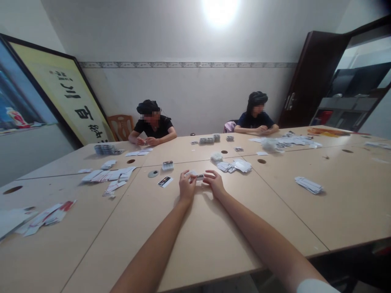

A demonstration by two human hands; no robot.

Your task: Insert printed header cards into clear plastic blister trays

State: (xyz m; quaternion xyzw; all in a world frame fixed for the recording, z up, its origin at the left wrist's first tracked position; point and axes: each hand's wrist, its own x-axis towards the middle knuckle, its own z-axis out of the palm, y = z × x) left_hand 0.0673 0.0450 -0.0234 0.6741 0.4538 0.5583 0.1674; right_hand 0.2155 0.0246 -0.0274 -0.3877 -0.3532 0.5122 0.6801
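Between my two hands, just above the table (183, 236), is a small flat dark-and-white item (199, 176). My left hand (187, 185) pinches its left end, and my right hand (215, 183) has its fingers at the right end. Something pale and clear shows by the left fingertips, too small to make out. Left of my hands lie a black printed card (165, 181) on white paper and a small clear box (168, 165) with a dark top. Beyond my right hand are white paper packets (242, 165) and a clear plastic bundle (216, 156).
Two people sit across the table, each with hands together. Paper strips (106, 175) and stacked clear packs (104, 149) lie left. More papers (293, 140) spread at the far right, with a folded bundle (308, 185) nearer. A grey disc (152, 173) lies near the card.
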